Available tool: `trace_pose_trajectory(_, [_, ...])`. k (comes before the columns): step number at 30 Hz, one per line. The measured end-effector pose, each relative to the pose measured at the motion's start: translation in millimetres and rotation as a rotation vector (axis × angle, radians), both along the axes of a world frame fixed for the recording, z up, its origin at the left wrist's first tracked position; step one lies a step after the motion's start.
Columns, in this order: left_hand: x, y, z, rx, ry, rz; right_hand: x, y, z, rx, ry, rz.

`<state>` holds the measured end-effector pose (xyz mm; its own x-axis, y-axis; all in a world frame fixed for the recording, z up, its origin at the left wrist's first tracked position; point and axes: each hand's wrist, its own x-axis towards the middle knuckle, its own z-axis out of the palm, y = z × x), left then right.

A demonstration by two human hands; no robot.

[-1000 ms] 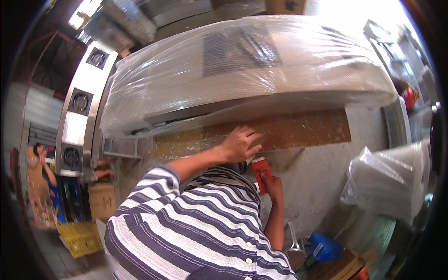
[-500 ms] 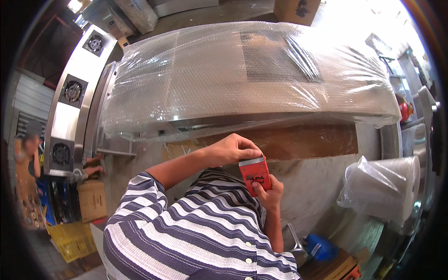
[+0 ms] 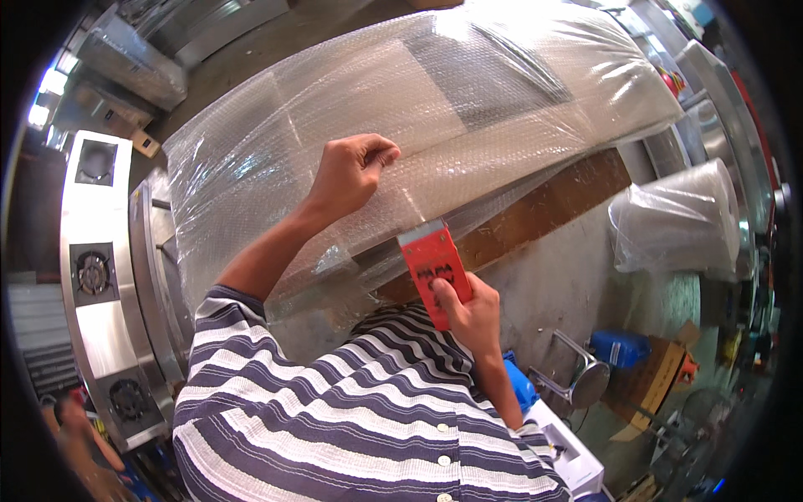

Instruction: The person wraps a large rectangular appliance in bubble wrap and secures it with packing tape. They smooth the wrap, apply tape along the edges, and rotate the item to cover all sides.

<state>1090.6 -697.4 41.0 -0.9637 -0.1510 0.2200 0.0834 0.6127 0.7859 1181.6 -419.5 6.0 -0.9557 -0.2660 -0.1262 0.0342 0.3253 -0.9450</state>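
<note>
My right hand (image 3: 471,316) is closed around a red handheld tape dispenser (image 3: 439,280) with a grey metal front edge and dark handwriting on its side. My left hand (image 3: 355,171) is raised up and left of it, thumb and fingertips pinched together. A faint shiny strip of what looks like clear tape (image 3: 411,202) runs from the dispenser's front edge toward the pinch; its end at the fingers is too thin to see. Beyond both hands lies a long, large object wrapped in bubble wrap (image 3: 351,109), with its near edge just past the dispenser.
A steel stove with several burners (image 3: 102,276) stands on the left, a person (image 3: 88,443) at its near end. At right are a bubble wrap roll (image 3: 677,219), a stool (image 3: 585,381) and an open cardboard box (image 3: 652,381). Flat brown cardboard (image 3: 552,217) lies beneath the wrapped object's edge.
My left hand has pulled away from the dispenser, up and to the left, over the bubble wrap. The dispenser in my right hand has moved slightly up and left in view. The view has turned.
</note>
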Motion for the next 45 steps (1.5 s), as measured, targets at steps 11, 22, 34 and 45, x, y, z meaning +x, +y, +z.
trace_pose_trajectory(11, [-2, -32, -64, -0.724, -0.07, 0.074, -2, -23, -14, -0.04, -0.225, -0.025])
trace_pose_trajectory(22, [34, -14, -49, -0.584, 0.048, -0.008, -8, -5, -24, -0.015, -0.23, 0.085])
trace_pose_trajectory(34, [154, 88, -134, -0.795, 0.191, 0.22, -13, 1, -18, -0.015, -0.258, 0.156])
trace_pose_trajectory(45, [142, 77, -133, -0.886, 0.405, 0.402, -15, 9, -20, -0.059, -0.276, 0.183])
